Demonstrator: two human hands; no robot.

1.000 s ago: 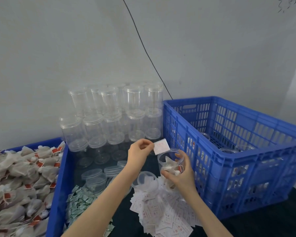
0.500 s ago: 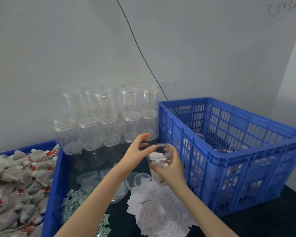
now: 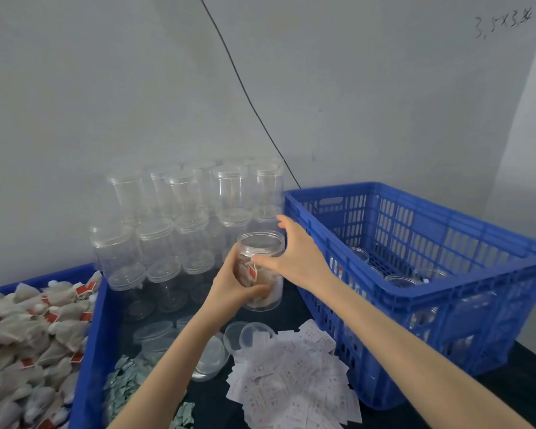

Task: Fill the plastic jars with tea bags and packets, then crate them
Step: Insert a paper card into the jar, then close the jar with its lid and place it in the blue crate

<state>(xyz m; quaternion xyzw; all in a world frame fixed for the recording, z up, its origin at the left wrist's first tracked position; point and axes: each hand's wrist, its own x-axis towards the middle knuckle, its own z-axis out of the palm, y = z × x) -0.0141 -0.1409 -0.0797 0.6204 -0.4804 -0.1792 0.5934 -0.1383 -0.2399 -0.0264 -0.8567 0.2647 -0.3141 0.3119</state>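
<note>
Above a dark worktable (image 3: 291, 314), between stacked empty jars (image 3: 180, 212) and a blue crate (image 3: 415, 289), a person lifts a clear plastic jar (image 3: 262, 270) holding tea bags. The left hand (image 3: 229, 289) wraps its lower wall; the right hand (image 3: 294, 255) pinches near the rim, other fingers spread. No lid shows on it. Light, thin-walled and slick, it probably flexes if squeezed, so the stiffer threaded neck or base looks safest to hold.

clear jar (image 3: 262, 270), upright, lidless, tea bags (image 3: 250, 272) inside
</note>
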